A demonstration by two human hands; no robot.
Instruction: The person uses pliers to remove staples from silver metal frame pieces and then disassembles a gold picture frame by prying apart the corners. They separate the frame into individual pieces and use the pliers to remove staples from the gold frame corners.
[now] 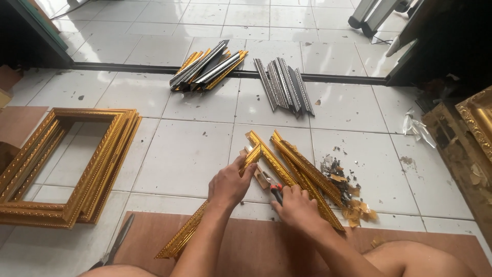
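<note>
White floor tiles [184, 154] carry the work, with a brown board [256, 246] nearest the person. The left hand [229, 185] curls over a gold moulding strip [205, 218], pressing it where its mitred end meets a second gold strip [269, 156] at a corner. The right hand [299, 208] is closed around a red-handled tool [275, 191] just beside that joint. More gold strips [310, 177] lie right of the right hand, beside torn scraps [346, 192]. Far left of the left hand sit stacked gold frames [72, 164]; beyond both hands lie silver moulding bundles [284, 84].
</note>
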